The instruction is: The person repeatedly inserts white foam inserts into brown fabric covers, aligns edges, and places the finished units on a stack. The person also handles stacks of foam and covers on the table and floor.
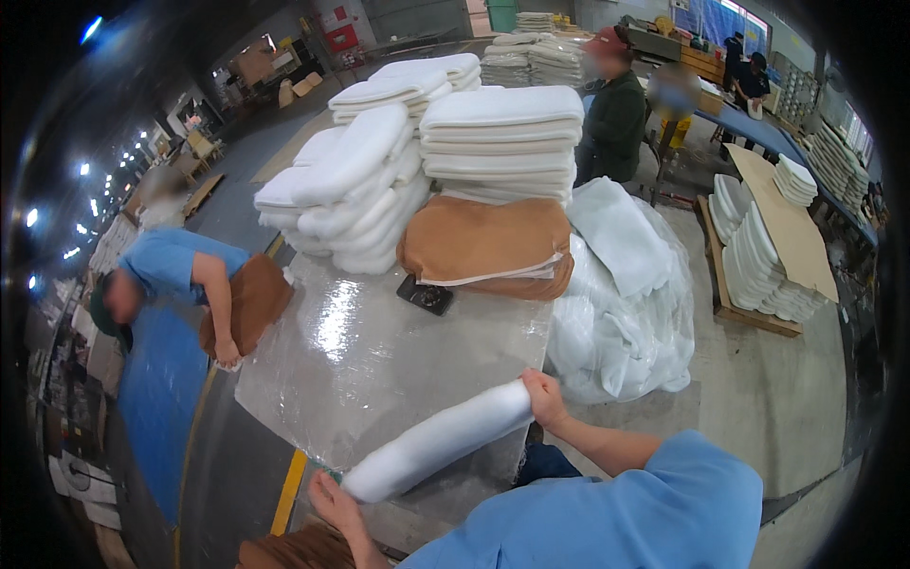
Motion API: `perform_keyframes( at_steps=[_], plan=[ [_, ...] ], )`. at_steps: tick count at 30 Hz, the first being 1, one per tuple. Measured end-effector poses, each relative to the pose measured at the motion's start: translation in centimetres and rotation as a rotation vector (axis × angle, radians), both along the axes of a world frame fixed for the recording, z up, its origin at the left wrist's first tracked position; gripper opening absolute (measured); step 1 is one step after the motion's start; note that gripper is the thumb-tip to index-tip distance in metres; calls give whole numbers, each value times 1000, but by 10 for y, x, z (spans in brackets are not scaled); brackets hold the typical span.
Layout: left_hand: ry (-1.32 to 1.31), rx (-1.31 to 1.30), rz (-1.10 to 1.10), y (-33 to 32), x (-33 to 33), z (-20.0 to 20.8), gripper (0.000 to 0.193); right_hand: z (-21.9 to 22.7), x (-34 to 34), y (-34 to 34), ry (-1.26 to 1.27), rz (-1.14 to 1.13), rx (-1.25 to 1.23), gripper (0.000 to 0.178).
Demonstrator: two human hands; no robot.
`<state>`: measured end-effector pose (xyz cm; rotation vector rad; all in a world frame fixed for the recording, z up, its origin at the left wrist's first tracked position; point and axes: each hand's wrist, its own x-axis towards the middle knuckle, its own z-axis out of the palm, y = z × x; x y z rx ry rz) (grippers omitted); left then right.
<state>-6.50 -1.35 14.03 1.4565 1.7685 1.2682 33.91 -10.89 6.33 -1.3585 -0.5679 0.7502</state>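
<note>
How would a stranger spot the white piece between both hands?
Find the shiny grey table. At its near edge, a long white padded piece stretches from the left hand to the right hand. Unlike the white pads stacked farther back, it is single and unstacked.

Over on the left, a co-worker (180, 261) in a light blue shirt and dark cap bends beside a long blue surface (161, 417). A black smartphone (425, 295) lies on the counter (284, 351). On the right, a big clear plastic bag (654, 322) bulges with white material on the floor, and past it a wooden pallet (758, 318) carries curved white pieces (752, 261), a cardboard sheet (779, 220) against them. Someone in a dark green jacket (614, 123) stands behind! Farther back: a green bin (501, 16) and red panels (341, 38).
</note>
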Motion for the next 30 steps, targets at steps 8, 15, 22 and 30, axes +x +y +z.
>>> perform_keyframes(
  at_steps=[8,15,22,30],
  plan=[
    [874,312,-782,-20,168,54,58,1,11,-1,-94,97,-112,37],
    [896,103,-791,-15,185,45,71,45,144,41,-668,87,-279,25],
    [819,162,-729,-27,192,47,68,82,272,124,-1444,163,-399,40],
    [780,195,-681,-35,192,50,64,95,290,167,-1469,290,-346,18]
  ],
)
